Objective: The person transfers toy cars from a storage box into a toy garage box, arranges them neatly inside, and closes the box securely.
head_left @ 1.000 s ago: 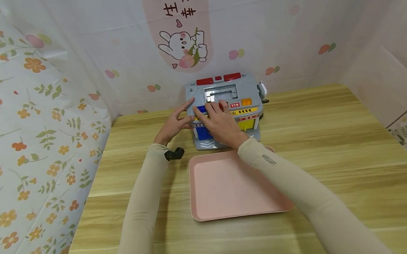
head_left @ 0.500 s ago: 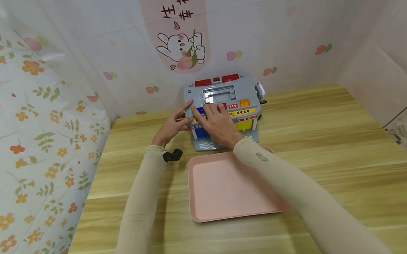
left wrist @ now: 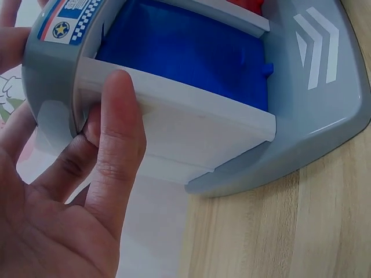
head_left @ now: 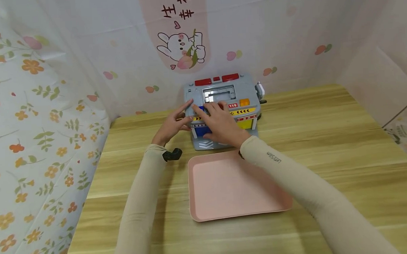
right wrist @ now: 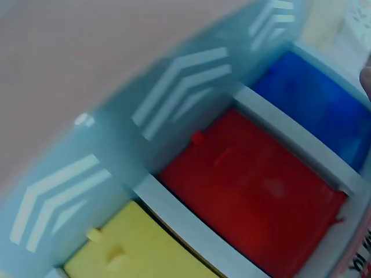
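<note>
A grey toy garage [head_left: 247, 89] stands against the back wall, with red, blue and orange parts on its roof. Its blue door [left wrist: 185, 49], red door [right wrist: 255, 191] and yellow door [right wrist: 136, 246] are all down in their white frames. At the left end, my left hand [head_left: 168, 129] grips the roof corner; one finger lies along the white side wall in the left wrist view. My right hand [head_left: 225, 125] reaches over the front edge, fingertips resting on the roof by the blue button and thumb low before the front. Its palm hides part of the front.
A pink tray [head_left: 232, 185] lies in front of the garage, under my right forearm. Wood-grain tabletop [head_left: 325, 137] extends to both sides. Patterned cloth [head_left: 120, 44] hangs behind and at the left. A white handset-like part [head_left: 260, 90] sits on the garage's right side.
My right hand has shifted slightly right and turned, and its thumb now shows apart from the fingers. The left hand and the garage stay in place.
</note>
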Available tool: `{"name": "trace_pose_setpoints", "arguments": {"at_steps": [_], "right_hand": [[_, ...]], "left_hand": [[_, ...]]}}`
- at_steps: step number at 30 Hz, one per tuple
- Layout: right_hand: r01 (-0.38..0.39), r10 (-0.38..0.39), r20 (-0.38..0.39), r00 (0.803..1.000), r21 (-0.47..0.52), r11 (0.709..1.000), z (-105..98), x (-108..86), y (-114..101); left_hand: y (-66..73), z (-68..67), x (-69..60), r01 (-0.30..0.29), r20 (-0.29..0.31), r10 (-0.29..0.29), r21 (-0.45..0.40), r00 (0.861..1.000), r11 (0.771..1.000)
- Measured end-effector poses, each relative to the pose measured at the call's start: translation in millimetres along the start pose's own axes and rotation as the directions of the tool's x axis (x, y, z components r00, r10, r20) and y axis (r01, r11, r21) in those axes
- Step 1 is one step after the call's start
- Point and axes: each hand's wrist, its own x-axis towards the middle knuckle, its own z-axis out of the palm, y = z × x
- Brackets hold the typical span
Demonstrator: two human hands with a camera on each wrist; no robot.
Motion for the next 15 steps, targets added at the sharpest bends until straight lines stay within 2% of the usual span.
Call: {"name": "trace_pose_setpoints", "arguments": {"at_steps": [2, 7, 11, 15], "right_hand": [[-0.029, 0.028, 0.027, 0.999, 0.047, 0.998, -5.3, -0.3, 0.8], [-0.106, 0.102, 0.052, 0.993, 0.087, 0.991, -19.7, -3.3, 5.7], [-0.156, 0.155, 0.012, 0.988, 0.14, 0.978, -35.8, -8.5, 12.9], [-0.218, 0.231, -0.045, 0.972, 0.203, 0.955, -54.6, -17.8, 24.6]], "left_hand": [[0.2, 0.5, 0.1, -0.005, 0.002, 0.005, 0.003, 1.0, 1.0], [-3.4, -0.3, 1.1, 0.007, -0.008, -0.007, 0.002, 1.0, 1.0], [-5.6, -2.6, 1.3, 0.021, -0.017, -0.021, -0.001, 1.0, 1.0], [-6.9, -4.6, 0.0, 0.032, -0.025, -0.032, -0.011, 0.999, 0.999]]}}
